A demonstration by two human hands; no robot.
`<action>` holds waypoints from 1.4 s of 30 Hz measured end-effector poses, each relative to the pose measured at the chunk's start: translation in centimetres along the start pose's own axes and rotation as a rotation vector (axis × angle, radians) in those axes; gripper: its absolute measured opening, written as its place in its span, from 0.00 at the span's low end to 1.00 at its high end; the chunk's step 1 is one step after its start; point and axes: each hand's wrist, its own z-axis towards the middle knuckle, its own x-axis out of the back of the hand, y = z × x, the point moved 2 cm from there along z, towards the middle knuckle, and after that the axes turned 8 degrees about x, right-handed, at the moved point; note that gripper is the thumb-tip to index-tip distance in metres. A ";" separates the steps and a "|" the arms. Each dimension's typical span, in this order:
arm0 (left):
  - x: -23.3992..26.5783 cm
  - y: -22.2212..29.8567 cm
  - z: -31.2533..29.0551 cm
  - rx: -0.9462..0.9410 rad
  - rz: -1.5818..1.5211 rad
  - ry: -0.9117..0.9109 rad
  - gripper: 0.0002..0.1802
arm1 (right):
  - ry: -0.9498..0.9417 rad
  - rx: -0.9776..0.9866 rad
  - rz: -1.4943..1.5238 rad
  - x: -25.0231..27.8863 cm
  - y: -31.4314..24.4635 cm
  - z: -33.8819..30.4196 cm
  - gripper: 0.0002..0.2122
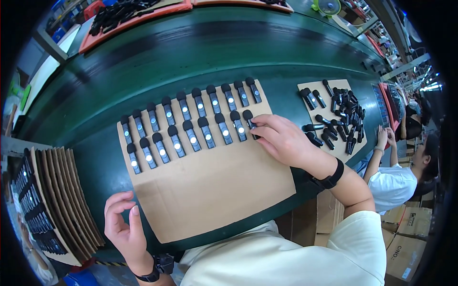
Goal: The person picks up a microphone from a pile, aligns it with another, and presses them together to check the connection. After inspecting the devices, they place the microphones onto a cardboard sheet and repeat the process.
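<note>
Right hand (286, 141) pinches the rightmost mic (247, 115) of the lower row (223, 129), centre frame; left hand (125, 228), lower left, loosely curled, empty. Best: light grip, match neighbours' slant, flat on card (214, 190).

The head view, a fisheye, looks steeply down and forward from the wearer's head; left hand (125, 226), right hand (286, 138) and cardboard (219, 190) lie close below it; the bench (162, 62) bends across its top; a co-worker (393, 186) shows farther off, toward the right rim.
</note>
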 end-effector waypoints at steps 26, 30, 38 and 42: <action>-2.5 -2.5 2.1 -0.020 -0.061 -0.119 0.04 | 0.031 -0.720 -0.395 2.9 13.2 -8.0 0.13; -3.0 -1.1 2.1 -0.110 -0.094 -0.146 0.05 | -0.010 -0.795 -0.363 1.7 13.9 -7.2 0.14; -3.3 -1.5 2.7 -0.094 -0.109 -0.152 0.03 | -0.017 -0.829 -0.298 1.2 14.7 -6.7 0.12; -3.2 -1.2 2.6 -0.123 -0.102 -0.161 0.04 | -0.066 -0.813 -0.325 1.1 14.0 -6.7 0.10</action>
